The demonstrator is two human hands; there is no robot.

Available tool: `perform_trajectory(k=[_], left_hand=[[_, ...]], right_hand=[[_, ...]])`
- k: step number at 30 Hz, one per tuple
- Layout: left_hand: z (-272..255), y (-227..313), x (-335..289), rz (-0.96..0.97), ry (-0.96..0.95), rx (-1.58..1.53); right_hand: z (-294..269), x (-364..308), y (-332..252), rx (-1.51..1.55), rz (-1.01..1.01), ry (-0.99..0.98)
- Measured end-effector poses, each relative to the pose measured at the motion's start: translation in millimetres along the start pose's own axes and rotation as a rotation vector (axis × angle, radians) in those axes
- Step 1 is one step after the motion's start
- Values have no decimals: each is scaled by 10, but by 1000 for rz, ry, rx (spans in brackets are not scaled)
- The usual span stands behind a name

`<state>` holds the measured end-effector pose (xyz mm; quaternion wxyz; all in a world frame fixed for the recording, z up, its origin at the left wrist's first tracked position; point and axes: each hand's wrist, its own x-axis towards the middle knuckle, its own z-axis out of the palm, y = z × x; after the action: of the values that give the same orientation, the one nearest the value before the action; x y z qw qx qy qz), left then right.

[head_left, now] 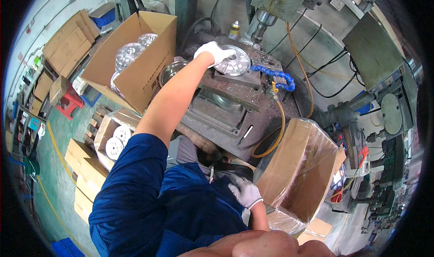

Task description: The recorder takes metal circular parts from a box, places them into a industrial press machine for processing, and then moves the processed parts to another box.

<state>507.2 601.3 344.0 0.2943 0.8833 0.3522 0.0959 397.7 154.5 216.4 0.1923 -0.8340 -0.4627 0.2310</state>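
the gloved left hand (214, 53) grips a round metal wheel casting (234, 62) on the machine table (235, 104), fingers closed on its rim; the gloved right hand (245, 191) rests loosely open, empty, beside a plastic-lined cardboard box (289, 166).

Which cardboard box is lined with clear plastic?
The box at the person's right, beside the gloved right hand. The box at the left holds metal discs, without a liner.

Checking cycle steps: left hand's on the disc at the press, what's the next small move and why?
Probably seat the disc flat on the fixture and then pull the left hand clear. The gloved hand lies on the disc's near edge right below the press head, while the right hand rests by the lap, away from the machine.
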Motion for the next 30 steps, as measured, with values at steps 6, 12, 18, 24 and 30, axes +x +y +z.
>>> perform_trajectory(k=[6, 12, 18, 24, 30], left_hand=[[2, -10, -21, -31, -28, -21], [2, -1, -20, -35, -9, -42], [-23, 21, -53, -48, -28, -11], [-27, 24, -42, -48, -41, -18], [-27, 29, -45, -51, -9, 1]], right_hand=[[-53, 5, -16, 1, -23, 33], [73, -31, -15, -8, 24, -14], [38, 27, -36, -8, 2, -3], [-8, 33, -17, -22, 8, -1], [35, 8, 11, 22, -9, -4]])
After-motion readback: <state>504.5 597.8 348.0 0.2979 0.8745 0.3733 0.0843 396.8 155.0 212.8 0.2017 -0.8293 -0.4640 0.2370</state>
